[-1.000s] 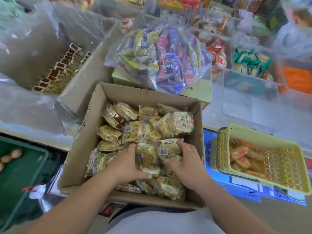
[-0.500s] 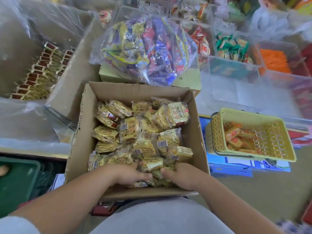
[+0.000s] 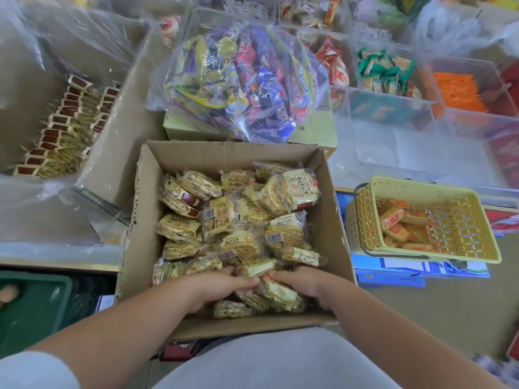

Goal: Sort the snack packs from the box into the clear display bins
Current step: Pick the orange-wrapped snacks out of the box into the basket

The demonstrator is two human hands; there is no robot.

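Snack packs (image 3: 238,220) are lying loosely heaped inside the cardboard box (image 3: 134,234), which is open at the top and filled across almost its whole floor, from the far wall to the near wall. Beyond the far-right corner of the box, a clear display bin (image 3: 421,141) is seen, and it looks mostly unfilled; other clear bins behind it already carry green and orange goods. A big transparent bag of mixed sweets (image 3: 238,82) rests on a second carton just behind the far wall of the box. At the right side wall a yellow basket (image 3: 362,220) with orange packs is standing, near the box but apart from it.

At the near wall of the box both hands are pressed into the heap. The left hand (image 3: 213,287) is curled with the palm down over several packs, and the right hand (image 3: 306,284) is curled in the same way, the fingertips of the two almost meeting. A bunch of packs (image 3: 278,296) seems to be gathered between them; how firmly it is gripped cannot be told.

Each pack is judged to be light, in thin glossy film that is slippery and crackles. The biscuit inside is probably brittle, so hard squeezing should be avoided. A handful is best scooped from below with both palms, because loose packs can slide out at the sides. A single pack can be taken by its flat faces, or by the sealed end.
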